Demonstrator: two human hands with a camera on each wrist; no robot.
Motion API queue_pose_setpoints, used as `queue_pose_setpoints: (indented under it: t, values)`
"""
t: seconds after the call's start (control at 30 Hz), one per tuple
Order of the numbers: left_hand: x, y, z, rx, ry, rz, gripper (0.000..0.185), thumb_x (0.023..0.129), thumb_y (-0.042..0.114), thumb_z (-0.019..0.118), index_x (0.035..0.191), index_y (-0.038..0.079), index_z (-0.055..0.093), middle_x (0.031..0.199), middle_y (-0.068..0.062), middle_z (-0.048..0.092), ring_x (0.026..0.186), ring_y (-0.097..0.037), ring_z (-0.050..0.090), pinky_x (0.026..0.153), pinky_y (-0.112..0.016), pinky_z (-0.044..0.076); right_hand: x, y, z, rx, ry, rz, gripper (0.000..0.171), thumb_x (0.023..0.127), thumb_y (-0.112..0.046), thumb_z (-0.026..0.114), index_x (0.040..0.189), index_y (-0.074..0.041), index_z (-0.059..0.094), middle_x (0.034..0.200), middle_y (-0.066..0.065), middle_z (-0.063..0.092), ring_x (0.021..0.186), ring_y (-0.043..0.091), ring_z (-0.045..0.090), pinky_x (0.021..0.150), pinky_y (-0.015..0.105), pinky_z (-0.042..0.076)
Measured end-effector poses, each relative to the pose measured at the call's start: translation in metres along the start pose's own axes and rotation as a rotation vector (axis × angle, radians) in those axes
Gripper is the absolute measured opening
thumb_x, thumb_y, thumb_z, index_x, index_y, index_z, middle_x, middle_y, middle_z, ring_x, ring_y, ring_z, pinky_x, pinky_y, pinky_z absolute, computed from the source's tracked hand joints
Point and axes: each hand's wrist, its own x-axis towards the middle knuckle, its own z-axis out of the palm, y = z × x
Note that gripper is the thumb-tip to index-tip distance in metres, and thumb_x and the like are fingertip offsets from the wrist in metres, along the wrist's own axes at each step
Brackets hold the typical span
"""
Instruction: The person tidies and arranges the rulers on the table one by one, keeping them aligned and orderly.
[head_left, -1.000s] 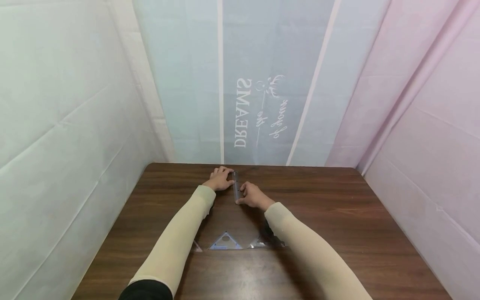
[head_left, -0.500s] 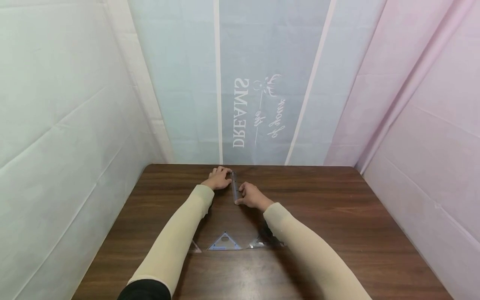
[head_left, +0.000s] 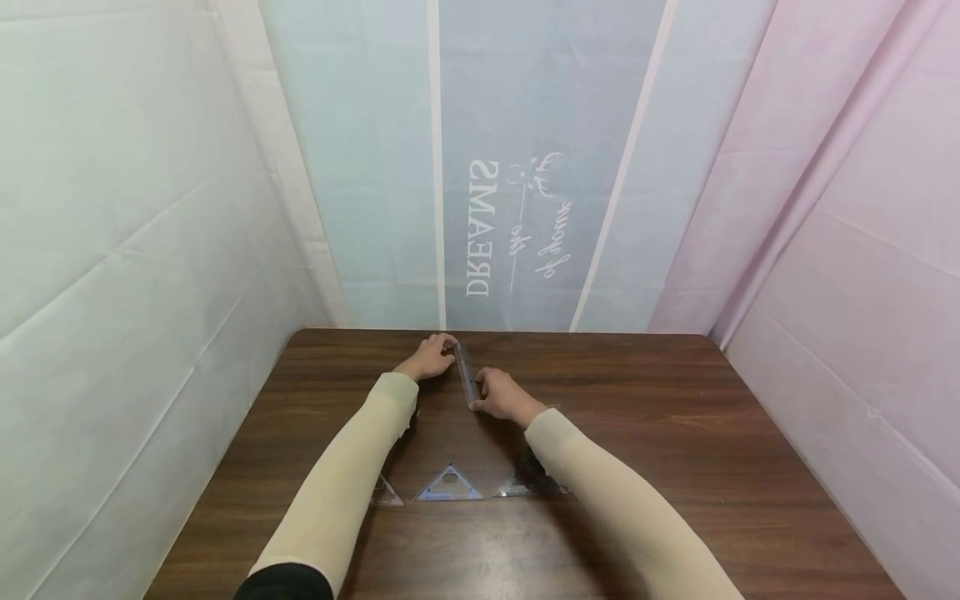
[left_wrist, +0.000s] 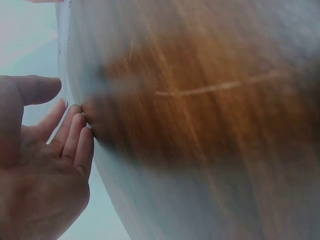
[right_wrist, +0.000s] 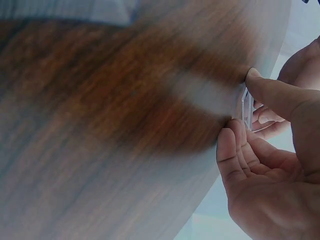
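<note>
A clear straight ruler point(head_left: 465, 375) lies near the far side of the brown table, slanting with its far end to the left. My left hand point(head_left: 430, 358) is at that far end, fingertips against the ruler. In the left wrist view the left hand's fingers point(left_wrist: 72, 135) are fairly straight, and the thumb is close to the ruler's edge point(left_wrist: 64, 45). My right hand point(head_left: 506, 394) pinches the near end, thumb at the tip and curled fingers along the right side. The right wrist view shows the ruler's end point(right_wrist: 246, 107) between thumb and fingers.
Nearer on the table point(head_left: 675, 467), a clear set square with blue markings point(head_left: 450, 493) lies between the forearms. A pinkish triangle point(head_left: 390, 497) is partly hidden by the left sleeve, and another clear piece point(head_left: 513, 487) by the right one. Cloth walls surround the table.
The ruler's far end has swung left along with my left hand, so the ruler now slants more. My right hand has stayed at the near end.
</note>
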Motion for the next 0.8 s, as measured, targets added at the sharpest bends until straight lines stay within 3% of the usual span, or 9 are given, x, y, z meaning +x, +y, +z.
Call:
queue_pose_setpoints:
  t: [0.3,0.57,0.8]
  values:
    - [-0.010,-0.001,-0.003,-0.141,0.069,0.044,0.043,0.111,0.012,0.051,0.152,-0.001,0.047,0.140,-0.025,0.060,0.131,-0.039,0.059,0.111,-0.052,0.048,0.000,0.000,0.000,0.015,0.008,-0.028,0.059,0.096,-0.013,0.084,0.144,0.006,0.056,0.104,0.013,0.064,0.092,0.023,0.062,0.081,0.039,0.056]
    - [-0.019,0.000,-0.001,-0.244,0.115,0.007,0.045,0.113,0.023,0.057,0.153,0.007,0.043,0.132,-0.022,0.070,0.126,-0.040,0.065,0.110,-0.055,0.048,0.002,0.005,0.004,0.014,0.032,-0.079,0.060,0.095,-0.010,0.084,0.146,0.002,0.053,0.104,0.011,0.064,0.091,0.021,0.062,0.079,0.037,0.055]
    - [-0.025,0.000,0.005,-0.286,0.167,-0.012,0.050,0.112,0.022,0.062,0.153,0.007,0.040,0.121,-0.020,0.075,0.113,-0.037,0.069,0.101,-0.051,0.051,-0.003,0.001,0.008,0.017,0.034,-0.116,0.061,0.094,-0.003,0.082,0.146,0.007,0.052,0.110,0.015,0.063,0.096,0.024,0.063,0.083,0.039,0.057]
